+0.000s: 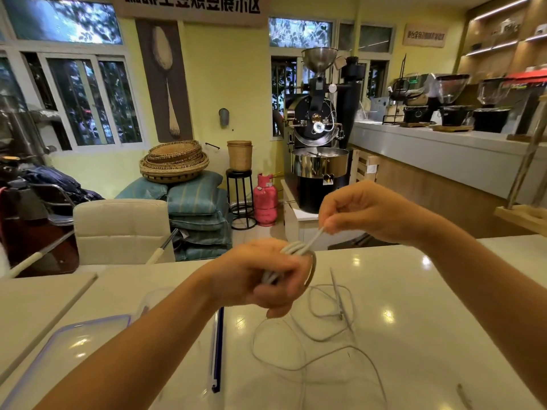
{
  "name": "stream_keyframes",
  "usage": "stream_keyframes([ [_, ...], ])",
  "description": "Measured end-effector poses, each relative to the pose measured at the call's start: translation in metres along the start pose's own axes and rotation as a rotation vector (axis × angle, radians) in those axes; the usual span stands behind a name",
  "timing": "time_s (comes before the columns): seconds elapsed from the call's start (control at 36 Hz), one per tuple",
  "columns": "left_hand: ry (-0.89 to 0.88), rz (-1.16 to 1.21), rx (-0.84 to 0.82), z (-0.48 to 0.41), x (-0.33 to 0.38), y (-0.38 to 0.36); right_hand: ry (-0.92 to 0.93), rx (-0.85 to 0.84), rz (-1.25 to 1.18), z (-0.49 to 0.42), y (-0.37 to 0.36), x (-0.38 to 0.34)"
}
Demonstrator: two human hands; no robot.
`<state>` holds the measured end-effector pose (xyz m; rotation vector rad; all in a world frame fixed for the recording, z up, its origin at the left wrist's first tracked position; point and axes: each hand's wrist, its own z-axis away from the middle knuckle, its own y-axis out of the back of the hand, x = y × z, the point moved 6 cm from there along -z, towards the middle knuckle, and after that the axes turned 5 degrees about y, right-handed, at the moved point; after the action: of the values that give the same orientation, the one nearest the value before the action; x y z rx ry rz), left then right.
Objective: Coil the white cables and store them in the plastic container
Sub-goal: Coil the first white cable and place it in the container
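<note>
My left hand [263, 276] grips a small bundle of coiled white cable [296, 248] above the white table. My right hand [364, 213], raised a little higher and to the right, pinches a strand of that same cable and holds it taut toward the bundle. A second white cable [322, 338] lies in loose loops on the table below both hands. The clear plastic container [177, 294] sits behind my left forearm, mostly hidden. Its lid with a blue rim [77, 344] lies at the lower left.
The white table [429, 306] ends at a far edge just behind my hands. A cream chair [121, 229] stands beyond that edge. A second tabletop [32, 303] adjoins at the left. A blue and white strip [217, 350] lies beside my left forearm.
</note>
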<state>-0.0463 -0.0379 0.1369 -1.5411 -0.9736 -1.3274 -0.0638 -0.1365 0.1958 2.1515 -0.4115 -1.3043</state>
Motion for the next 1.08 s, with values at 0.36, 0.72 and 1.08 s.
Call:
stream_keyframes([
  [0.36, -0.240, 0.406, -0.008, -0.008, 0.013, 0.008, 0.092, 0.552, -0.320, -0.007, -0.048, 0.046],
  [0.72, -0.115, 0.185, 0.471, 0.003, -0.002, 0.051, -0.157, 0.349, -0.787, -0.006, -0.056, 0.071],
  [1.08, -0.034, 0.140, 0.594, 0.007, -0.007, 0.065, -0.197, 0.354, -0.716, -0.014, -0.065, 0.083],
])
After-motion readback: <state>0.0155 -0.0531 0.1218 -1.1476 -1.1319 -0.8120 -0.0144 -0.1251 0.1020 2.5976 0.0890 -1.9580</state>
